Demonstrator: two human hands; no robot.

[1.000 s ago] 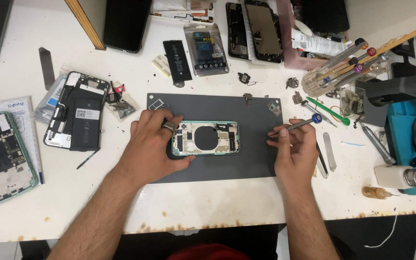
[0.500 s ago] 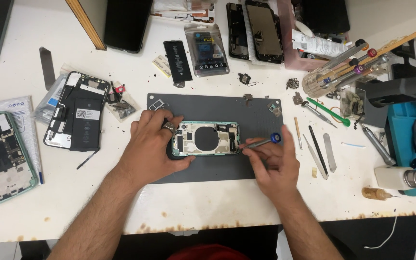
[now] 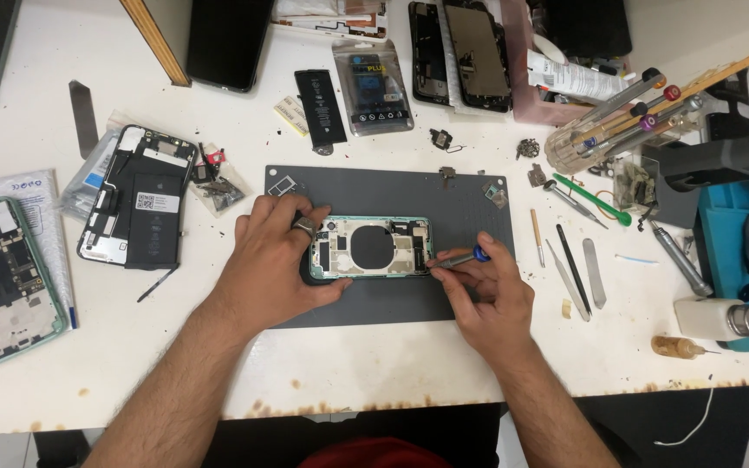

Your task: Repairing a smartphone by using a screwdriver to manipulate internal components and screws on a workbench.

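An opened green phone housing (image 3: 373, 248) lies flat on a dark grey work mat (image 3: 392, 191). My left hand (image 3: 272, 260) covers its left end and pins it to the mat, a ring on one finger. My right hand (image 3: 489, 290) holds a small screwdriver with a blue cap (image 3: 461, 256), its tip resting at the housing's right edge.
Left of the mat lie a second opened phone (image 3: 136, 198) and a green housing (image 3: 0, 277). A black battery (image 3: 321, 106) and a packaged part (image 3: 373, 74) sit behind the mat. Loose tools (image 3: 576, 269), a screwdriver rack (image 3: 626, 113) and a white bottle (image 3: 713, 317) stand on the right.
My right hand moved left from the mat's right edge to the phone housing, bringing the screwdriver tip to its right side. My left hand stayed in place.
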